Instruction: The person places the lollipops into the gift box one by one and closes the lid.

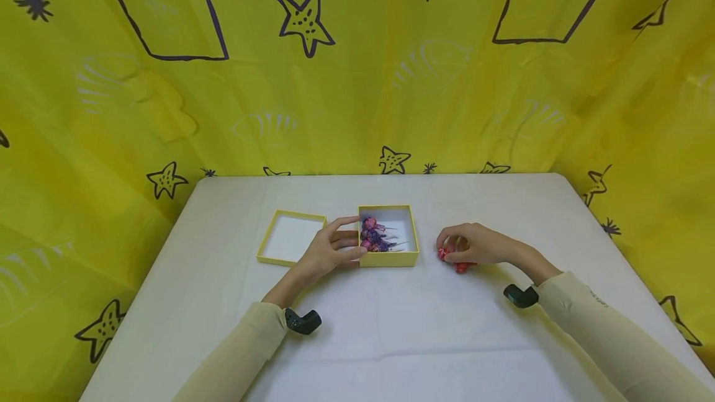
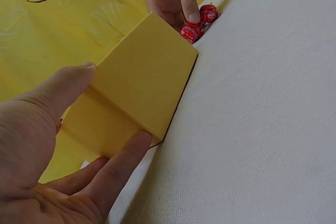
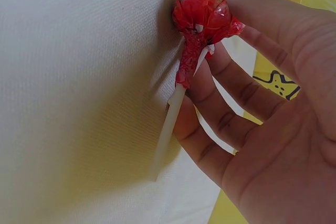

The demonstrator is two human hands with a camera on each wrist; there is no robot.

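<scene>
My left hand (image 1: 325,252) spans the left side of a yellow box (image 1: 389,259), gripping it with the thumb near the front corner and fingers along the side. Lollipops (image 1: 371,236) in pink and purple wrappers lie inside on the left, their white sticks pointing right. To the right of the box, my right hand (image 1: 481,244) pinches a red-wrapped lollipop at the table surface. A second red lollipop (image 1: 461,268) lies close beside it. In the right wrist view, one red lollipop (image 3: 197,17) with a pale stick overlaps the other, and the fingers are partly behind them.
The box's lid (image 1: 292,238), yellow-rimmed with a white inside, lies left of the box behind my left hand. A white cloth (image 1: 380,321) covers the table. Yellow curtains (image 1: 357,92) with starfish drawings hang behind and at both sides.
</scene>
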